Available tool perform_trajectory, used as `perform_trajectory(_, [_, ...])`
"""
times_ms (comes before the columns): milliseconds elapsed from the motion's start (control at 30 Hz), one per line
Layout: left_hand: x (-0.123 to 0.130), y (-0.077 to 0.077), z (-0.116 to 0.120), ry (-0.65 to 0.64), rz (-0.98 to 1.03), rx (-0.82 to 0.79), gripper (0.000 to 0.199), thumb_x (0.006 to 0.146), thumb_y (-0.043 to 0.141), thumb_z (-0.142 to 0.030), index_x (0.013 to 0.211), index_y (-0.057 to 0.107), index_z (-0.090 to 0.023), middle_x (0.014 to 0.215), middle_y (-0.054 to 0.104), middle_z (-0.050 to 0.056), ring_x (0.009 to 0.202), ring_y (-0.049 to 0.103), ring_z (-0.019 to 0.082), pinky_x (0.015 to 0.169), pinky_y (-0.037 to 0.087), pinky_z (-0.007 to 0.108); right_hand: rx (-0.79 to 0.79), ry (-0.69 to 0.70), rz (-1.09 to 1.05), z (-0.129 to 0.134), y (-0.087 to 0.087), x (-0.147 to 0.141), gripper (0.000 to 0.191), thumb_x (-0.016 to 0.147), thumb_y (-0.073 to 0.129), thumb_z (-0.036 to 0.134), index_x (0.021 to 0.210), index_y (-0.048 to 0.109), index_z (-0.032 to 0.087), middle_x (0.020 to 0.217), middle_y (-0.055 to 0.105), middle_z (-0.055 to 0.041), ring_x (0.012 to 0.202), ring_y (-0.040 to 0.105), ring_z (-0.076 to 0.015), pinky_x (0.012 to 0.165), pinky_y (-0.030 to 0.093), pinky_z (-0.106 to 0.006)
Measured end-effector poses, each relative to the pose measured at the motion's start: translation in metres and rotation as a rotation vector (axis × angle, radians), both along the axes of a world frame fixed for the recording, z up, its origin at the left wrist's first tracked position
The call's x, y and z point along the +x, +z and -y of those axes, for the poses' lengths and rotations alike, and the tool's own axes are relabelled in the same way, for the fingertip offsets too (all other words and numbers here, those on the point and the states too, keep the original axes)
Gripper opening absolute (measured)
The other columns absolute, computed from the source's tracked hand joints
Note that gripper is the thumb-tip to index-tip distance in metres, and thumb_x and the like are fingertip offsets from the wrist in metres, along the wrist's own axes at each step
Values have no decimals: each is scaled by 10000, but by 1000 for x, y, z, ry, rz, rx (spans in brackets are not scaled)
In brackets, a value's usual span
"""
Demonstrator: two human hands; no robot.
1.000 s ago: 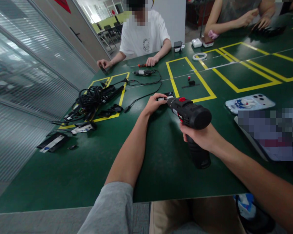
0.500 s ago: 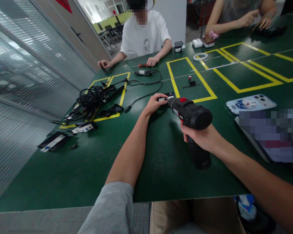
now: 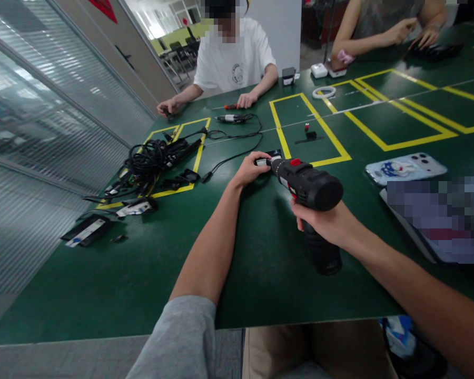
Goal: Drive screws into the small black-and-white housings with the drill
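My right hand (image 3: 319, 216) is wrapped round the grip of a black cordless drill (image 3: 312, 184) with red switches. The drill's nose points forward and left, up against a small black piece with a light label (image 3: 275, 153). That piece is pinched by my left hand (image 3: 255, 167), which rests on the green table. The drill's body and chuck partly hide the piece, so its exact kind and the tip's contact with it cannot be made out.
Left lies a heap of black cables and adapters (image 3: 154, 158); nearer is a flat black box with a white strip (image 3: 87, 231). A cabled pen-like tool (image 3: 231, 118) lies ahead. Right are a phone (image 3: 406, 167) and a blurred flat item (image 3: 438, 221). Two people sit opposite.
My hands and the drill have hardly moved. Across the table, the person in white has shifted the small dark item in one hand slightly.
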State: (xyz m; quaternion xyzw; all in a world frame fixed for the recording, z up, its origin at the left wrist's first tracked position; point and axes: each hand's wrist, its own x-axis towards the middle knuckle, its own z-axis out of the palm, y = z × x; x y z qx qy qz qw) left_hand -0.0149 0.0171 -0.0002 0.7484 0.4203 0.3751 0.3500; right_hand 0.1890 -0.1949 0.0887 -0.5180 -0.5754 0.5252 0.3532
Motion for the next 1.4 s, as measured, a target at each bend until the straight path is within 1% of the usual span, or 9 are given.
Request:
perform_trajectory(233, [0,1,0,-1,-4,41,316,654,717,-242,963,707,-177,1047,670,46,1003,594,194,959,445,335,-6,3,-4,0,2,0,63,786,609,238,818,568,203,596,612,-1,554,625,-187,588,488,-346])
perform_trajectory(467, [-1,1,0,3,-27,27,319,652,710,-244,964,708,-179,1047,665,45,997,590,191,963,439,334,-26,-12,-10,0,1,-1,62,778,608,232,769,550,212,568,595,1,545,608,-180,568,475,-335])
perform_trajectory(633, [-1,2,0,-10,-11,16,312,661,719,-261,963,708,-185,1041,663,40,984,595,186,954,445,330,-29,-5,-30,0,5,-3,73,764,609,211,800,545,212,593,587,10,548,608,-176,563,476,-328])
perform_trajectory(900, [-2,-1,-3,-11,-22,47,308,697,721,-312,976,712,-184,1044,666,45,976,595,182,938,447,320,-16,0,-44,0,7,-4,123,756,606,194,841,521,217,613,569,29,539,593,-166,571,480,-328])
perform_trajectory(1067, [-2,0,-2,-14,-17,32,305,701,730,-329,974,714,-194,1053,669,44,1007,594,190,947,446,324,-23,-12,-40,1,9,-3,135,761,608,201,867,526,217,607,576,31,536,597,-168,557,475,-323])
perform_trajectory(1200, [-2,1,-1,-11,-6,17,297,706,730,-326,969,714,-189,1053,671,46,1000,595,188,955,441,325,-31,-19,-21,0,7,-2,137,762,620,218,870,535,215,610,588,24,543,605,-170,550,476,-316])
perform_trajectory(1400, [-1,3,0,0,1,24,282,718,725,-325,958,717,-177,1029,671,47,993,591,181,940,434,313,-40,-23,-18,-1,3,-3,102,762,620,229,817,537,208,581,582,24,521,599,-162,542,473,-310])
